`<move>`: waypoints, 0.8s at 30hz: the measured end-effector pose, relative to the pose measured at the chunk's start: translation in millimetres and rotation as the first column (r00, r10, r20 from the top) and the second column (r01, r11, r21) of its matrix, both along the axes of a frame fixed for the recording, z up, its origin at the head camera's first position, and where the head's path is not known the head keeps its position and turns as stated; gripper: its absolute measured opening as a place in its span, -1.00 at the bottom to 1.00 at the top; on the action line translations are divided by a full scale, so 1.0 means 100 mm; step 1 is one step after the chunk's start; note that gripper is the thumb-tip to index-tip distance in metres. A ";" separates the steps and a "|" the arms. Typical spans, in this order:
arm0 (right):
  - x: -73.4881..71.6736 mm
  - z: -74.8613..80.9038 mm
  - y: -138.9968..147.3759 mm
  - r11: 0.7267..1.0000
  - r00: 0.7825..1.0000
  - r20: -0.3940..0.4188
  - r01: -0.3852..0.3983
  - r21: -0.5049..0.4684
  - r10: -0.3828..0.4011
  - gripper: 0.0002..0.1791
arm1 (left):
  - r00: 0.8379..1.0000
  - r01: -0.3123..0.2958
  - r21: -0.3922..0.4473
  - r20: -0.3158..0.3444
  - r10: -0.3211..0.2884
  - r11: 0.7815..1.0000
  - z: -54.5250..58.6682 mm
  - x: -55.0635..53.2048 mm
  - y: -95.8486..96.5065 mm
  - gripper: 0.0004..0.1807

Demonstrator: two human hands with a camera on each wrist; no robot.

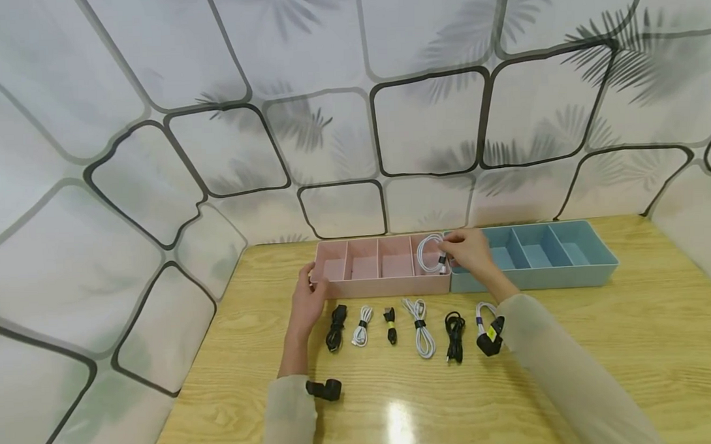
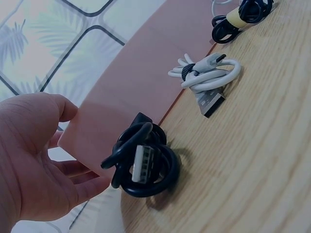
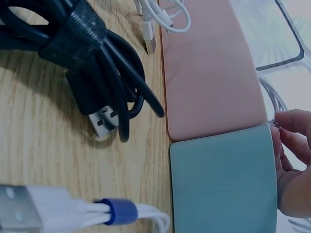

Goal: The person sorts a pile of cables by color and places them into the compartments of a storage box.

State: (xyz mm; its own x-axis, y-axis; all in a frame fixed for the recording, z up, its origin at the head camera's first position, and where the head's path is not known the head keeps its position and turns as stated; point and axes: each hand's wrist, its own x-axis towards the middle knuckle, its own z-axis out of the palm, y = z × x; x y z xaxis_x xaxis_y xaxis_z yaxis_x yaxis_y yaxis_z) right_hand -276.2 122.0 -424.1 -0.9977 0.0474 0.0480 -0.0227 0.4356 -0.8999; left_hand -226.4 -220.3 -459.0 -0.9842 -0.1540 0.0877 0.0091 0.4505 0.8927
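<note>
right grip (image 1: pixel 469 249) pinches a looped white cable (image 1: pixel 419 255); left grip (image 1: pixel 307 301) holds the smooth, oblong pink box (image 1: pixel 393 286).

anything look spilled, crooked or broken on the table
Nothing stands out: the bundled cables lie in a row in front of the pink organizer and blue organizer, and no spill or damage shows.

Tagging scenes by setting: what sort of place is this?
Probably a small indoor booth staged for tabletop work: leaf-patterned walls on three sides, a wood-grain table, neatly lined-up cables.
</note>
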 end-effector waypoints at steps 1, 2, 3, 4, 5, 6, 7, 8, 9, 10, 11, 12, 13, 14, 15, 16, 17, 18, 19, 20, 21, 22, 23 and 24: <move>0.00 0.00 0.00 1.000 1.000 0.001 -0.004 0.008 0.004 -0.69 | 1.000 0.000 -0.001 -0.001 0.000 1.000 -0.01 -0.01 0.00 -0.42; 0.00 -0.01 0.00 1.000 1.000 0.002 -0.009 0.015 0.009 -0.69 | 1.000 0.000 -0.001 -0.002 0.000 1.000 -0.01 -0.01 0.00 -0.42; 0.00 -0.01 0.01 0.999 1.000 0.004 -0.016 0.028 0.016 -0.68 | 1.000 -0.001 -0.001 -0.003 0.001 1.000 -0.01 -0.01 0.00 -0.42; 0.00 -0.01 0.01 0.999 1.000 0.005 -0.022 0.037 0.022 -0.68 | 1.000 -0.001 -0.003 -0.004 0.001 1.000 -0.02 -0.01 0.00 -0.42; 0.00 -0.02 0.02 0.999 1.000 0.008 -0.026 0.045 0.026 -0.67 | 1.000 0.000 -0.006 -0.005 0.000 1.000 -0.03 -0.01 0.01 -0.42; 0.00 -0.02 0.02 0.998 0.999 0.011 -0.031 0.050 0.030 -0.67 | 1.000 -0.001 -0.008 -0.007 0.001 1.000 -0.03 -0.01 0.01 -0.42; 0.00 -0.03 0.02 0.998 0.999 0.012 -0.036 0.053 0.035 -0.66 | 1.000 0.001 -0.010 -0.007 -0.001 1.000 -0.03 -0.01 0.01 -0.43; -0.01 -0.04 0.03 0.997 0.999 0.011 -0.041 0.059 0.040 -0.66 | 1.000 0.002 -0.010 -0.007 -0.002 1.000 -0.03 -0.01 0.01 -0.43; -0.01 -0.04 0.04 0.997 0.999 0.009 -0.043 0.063 0.043 -0.66 | 1.000 0.005 -0.013 -0.008 -0.005 1.000 -0.03 -0.01 0.02 -0.43; -0.01 -0.05 0.04 0.997 0.999 0.006 -0.045 0.063 0.045 -0.66 | 1.000 0.007 -0.014 -0.009 -0.007 1.000 -0.03 -0.02 0.02 -0.43; -0.01 -0.06 0.04 0.997 0.999 0.003 -0.046 0.064 0.046 -0.67 | 1.000 0.011 -0.016 -0.010 -0.011 1.000 -0.03 -0.02 0.02 -0.43; -0.02 -0.07 0.05 0.997 0.999 0.004 -0.047 0.063 0.047 -0.67 | 1.000 0.014 -0.018 -0.009 -0.014 1.000 -0.02 -0.01 0.02 -0.43; -0.02 -0.07 0.05 0.997 0.999 0.000 -0.047 0.065 0.047 -0.68 | 1.000 0.018 -0.016 -0.010 -0.018 1.000 -0.02 -0.01 0.02 -0.43; -0.02 -0.08 0.05 0.997 0.999 -0.003 -0.046 0.069 0.047 -0.69 | 1.000 0.020 -0.018 -0.012 -0.020 1.000 -0.02 -0.02 0.01 -0.43; -0.03 -0.08 0.05 0.997 0.999 -0.003 -0.045 0.068 0.046 -0.69 | 1.000 0.022 -0.019 -0.013 -0.023 1.000 -0.02 -0.01 0.01 -0.43; -0.03 -0.08 0.05 0.997 0.999 -0.004 -0.044 0.068 0.045 -0.69 | 1.000 0.022 -0.017 -0.011 -0.022 1.000 -0.02 -0.01 0.00 -0.43; -0.03 -0.08 0.05 0.997 0.999 -0.004 -0.044 0.067 0.045 -0.70 | 1.000 0.024 -0.019 -0.012 -0.025 1.000 -0.02 -0.02 0.00 -0.43; -0.03 -0.08 0.05 0.997 0.999 -0.003 -0.044 0.065 0.045 -0.70 | 1.000 0.024 -0.021 -0.013 -0.024 0.999 -0.02 -0.02 0.00 -0.43; -0.03 -0.08 0.05 0.997 0.999 -0.007 -0.046 0.062 0.046 -0.70 | 1.000 0.023 -0.019 -0.013 -0.023 1.000 -0.01 -0.01 -0.01 -0.43; -0.03 -0.08 0.04 0.997 0.999 -0.008 -0.048 0.056 0.048 -0.70 | 1.000 0.023 -0.020 -0.013 -0.024 1.000 -0.01 -0.01 -0.01 -0.43; -0.03 -0.07 0.04 0.997 0.999 -0.008 -0.049 0.051 0.049 -0.70 | 1.000 0.022 -0.021 -0.011 -0.022 1.000 -0.01 -0.01 -0.01 -0.43; -0.03 -0.07 0.04 0.998 0.999 -0.009 -0.051 0.045 0.051 -0.70 | 1.000 0.021 -0.020 -0.010 -0.022 1.000 -0.01 -0.01 -0.01 -0.43; -0.03 -0.07 0.04 0.998 0.999 -0.009 -0.053 0.040 0.053 -0.69 | 1.000 0.022 -0.021 -0.009 -0.022 1.000 0.00 -0.01 0.00 -0.43; -0.03 -0.07 0.05 0.998 0.998 -0.009 -0.054 0.036 0.054 -0.69 | 1.000 0.021 -0.019 -0.006 -0.021 1.000 0.00 0.00 0.00 -0.43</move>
